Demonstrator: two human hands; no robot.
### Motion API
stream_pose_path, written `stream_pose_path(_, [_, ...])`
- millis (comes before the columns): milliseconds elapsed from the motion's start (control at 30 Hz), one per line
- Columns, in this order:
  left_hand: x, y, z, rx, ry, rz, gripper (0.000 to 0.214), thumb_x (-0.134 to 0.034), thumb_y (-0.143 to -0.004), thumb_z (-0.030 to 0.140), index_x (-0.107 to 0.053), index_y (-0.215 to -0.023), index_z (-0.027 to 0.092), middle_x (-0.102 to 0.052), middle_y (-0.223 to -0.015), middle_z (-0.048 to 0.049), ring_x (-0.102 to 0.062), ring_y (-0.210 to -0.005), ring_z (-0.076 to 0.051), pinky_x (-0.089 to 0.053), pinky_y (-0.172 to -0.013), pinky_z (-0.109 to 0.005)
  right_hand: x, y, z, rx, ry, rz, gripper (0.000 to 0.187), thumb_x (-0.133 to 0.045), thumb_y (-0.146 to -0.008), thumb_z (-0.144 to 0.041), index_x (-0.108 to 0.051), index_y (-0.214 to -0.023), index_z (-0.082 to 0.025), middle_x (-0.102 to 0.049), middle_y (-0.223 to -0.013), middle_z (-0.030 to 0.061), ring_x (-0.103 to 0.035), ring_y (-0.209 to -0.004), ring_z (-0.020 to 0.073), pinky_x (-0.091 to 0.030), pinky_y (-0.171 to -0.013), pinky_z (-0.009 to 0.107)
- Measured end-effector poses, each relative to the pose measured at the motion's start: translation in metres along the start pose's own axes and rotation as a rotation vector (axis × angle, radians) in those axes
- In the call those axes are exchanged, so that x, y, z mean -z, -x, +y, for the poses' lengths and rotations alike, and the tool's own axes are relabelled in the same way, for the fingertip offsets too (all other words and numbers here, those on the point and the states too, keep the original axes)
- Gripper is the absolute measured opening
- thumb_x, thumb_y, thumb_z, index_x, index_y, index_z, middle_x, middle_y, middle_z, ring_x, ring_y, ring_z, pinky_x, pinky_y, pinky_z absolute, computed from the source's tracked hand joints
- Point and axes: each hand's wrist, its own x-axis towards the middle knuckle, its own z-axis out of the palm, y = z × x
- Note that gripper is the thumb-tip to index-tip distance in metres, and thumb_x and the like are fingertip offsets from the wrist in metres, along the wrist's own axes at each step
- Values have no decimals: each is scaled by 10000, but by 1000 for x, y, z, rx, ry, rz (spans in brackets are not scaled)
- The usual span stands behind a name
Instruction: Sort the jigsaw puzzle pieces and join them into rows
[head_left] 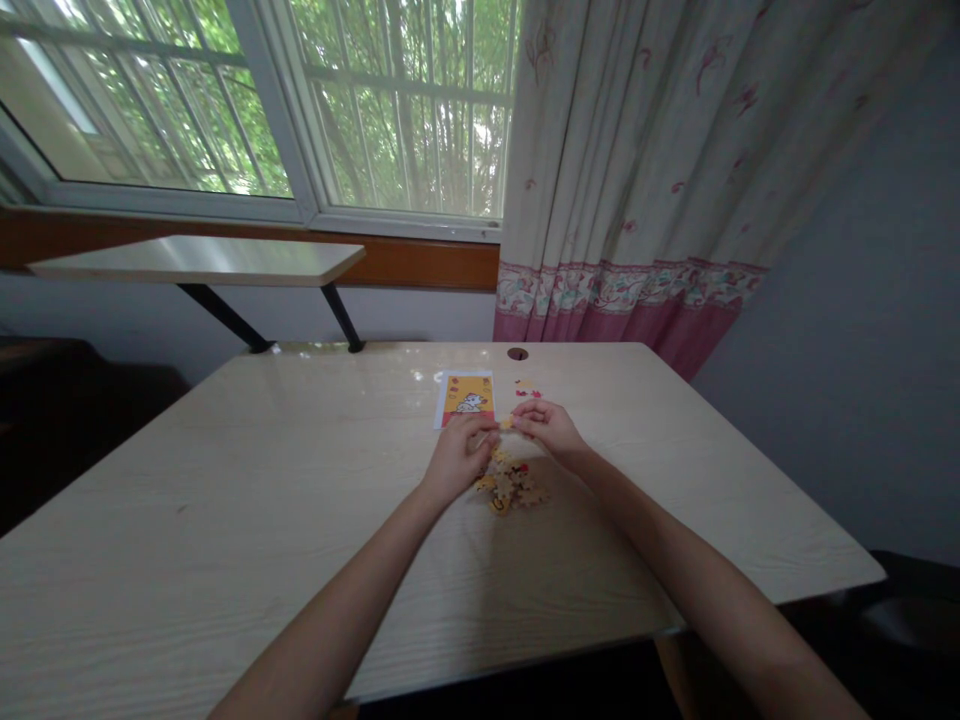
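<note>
A small yellow jigsaw puzzle piece is between the fingertips of my two hands, just above the table. My right hand pinches it from the right. From the left, my left hand has its curled fingers at the same piece. Below the hands lies a loose heap of jigsaw pieces, yellow, plain wood-coloured and a little red; my left hand partly covers it. A picture card with a white cartoon animal on orange lies behind my left hand. A few red and yellow pieces lie beyond my right hand.
The pale wooden table has a round cable hole near its back edge. A raised shelf on black legs stands at the back left. A curtain hangs behind the table, beside a barred window.
</note>
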Motion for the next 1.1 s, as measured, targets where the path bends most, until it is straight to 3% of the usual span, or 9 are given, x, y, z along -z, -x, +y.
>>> stream_pose_path(233, [-5,-1,-3,159,152,74,156,-585,-758,317,-657,-760,178,-661,-781,-40,-564,-750,-171,-434,-680,-283,-4,-1,7,1,47,-8,411,-730,-520,-503,-594,-703,-160,-560,-561,-20,-487,-496,81,-407,-511,231])
stream_pose_path(467, [-6,-1,-5,272,261,106,160,-565,-726,297,-641,-701,159,-630,-699,-14,-551,-681,-149,-406,-588,-238,-2,9,7,367,470,-19,319,-640,-707,-424,-643,-940,-205,-616,-769,27,-493,-588,101,-438,-622,259])
stream_pose_path(600, [-5,-1,-5,262,261,104,162,-566,-722,295,-643,-689,156,-635,-698,-12,-545,-652,-141,-393,-562,-226,0,11,6,533,645,-5,250,-610,-756,-405,-663,-915,-220,-627,-789,43,-505,-623,127,-439,-675,283])
stream_pose_path(767, [-6,-1,-8,240,263,87,216,-553,-760,346,-654,-765,155,-661,-771,-26,-549,-665,-142,-400,-593,-235,8,10,-2,591,664,105,224,-601,-772,-407,-671,-895,-233,-634,-855,59,-518,-666,148,-447,-721,315])
stream_pose_path(967, [-5,1,-10,213,110,67,203,-515,-788,318,-645,-784,163,-636,-730,-16,-520,-630,-133,-389,-579,-231,17,14,-15,668,603,333,206,-608,-767,-401,-681,-897,-259,-613,-831,56,-513,-673,159,-460,-648,314])
stream_pose_path(1100, [-4,3,-10,150,20,12,201,-491,-804,298,-640,-795,162,-605,-678,-7,-492,-596,-126,-375,-562,-227,15,16,-17,736,620,319,197,-625,-761,-378,-692,-893,-247,-614,-811,56,-501,-607,131,-464,-591,289])
